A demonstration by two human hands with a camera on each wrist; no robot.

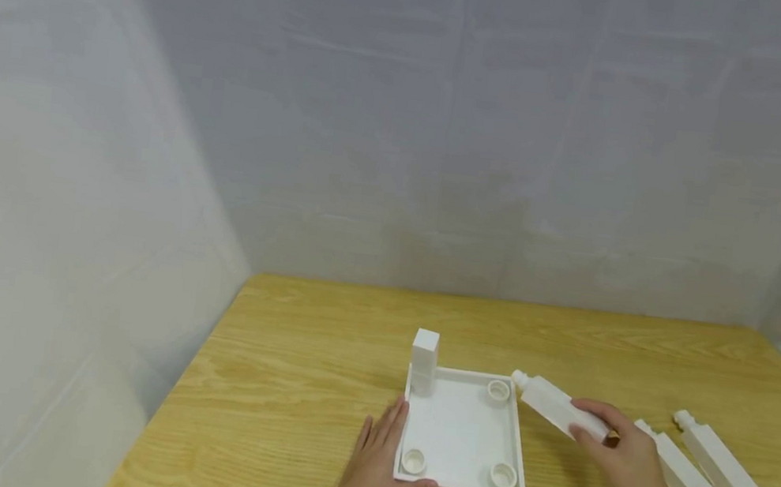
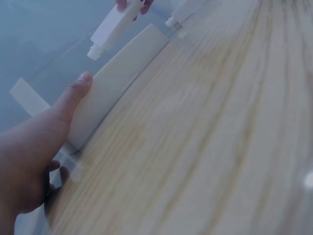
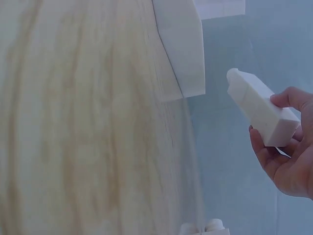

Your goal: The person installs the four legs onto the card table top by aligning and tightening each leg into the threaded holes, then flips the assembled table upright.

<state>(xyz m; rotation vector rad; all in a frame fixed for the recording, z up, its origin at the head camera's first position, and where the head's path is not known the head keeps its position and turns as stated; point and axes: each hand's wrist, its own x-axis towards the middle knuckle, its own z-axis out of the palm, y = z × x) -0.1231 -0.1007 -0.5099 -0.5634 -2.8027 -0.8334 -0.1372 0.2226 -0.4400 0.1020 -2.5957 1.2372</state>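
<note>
White post being held up near a white tray's corner

From the head view, I am seeing a person's two hands working over a wood-grained surface (image 1: 275,390). The right hand (image 1: 615,448) is pinching a square white post (image 1: 552,403) between thumb and fingers near its plain end. The post's knobbed end is pointing away from the hand, toward the far right corner of the white tray (image 1: 459,433). The left hand (image 1: 378,460) is holding nothing in its grasp; its fingers are lying straight along the tray's left side, and its thumb is spreading out along the near edge. At the far left corner an upright post (image 1: 425,356) is standing. Three round sockets are occupying the other corners: far right (image 1: 498,391), near left (image 1: 414,461) and near right (image 1: 503,477). Two more posts (image 1: 727,469) are lying side by side on the surface, to the right.

From the left wrist, the left thumb is resting against the tray's outer wall, while the held post is showing above, only the fingertips of the right hand appearing around it.

From the right wrist, the held post is slanting in the right hand's pinch, clear of the surface and apart from the tray's wall. Below, two pale knobbed ends are just peeking in.
</note>
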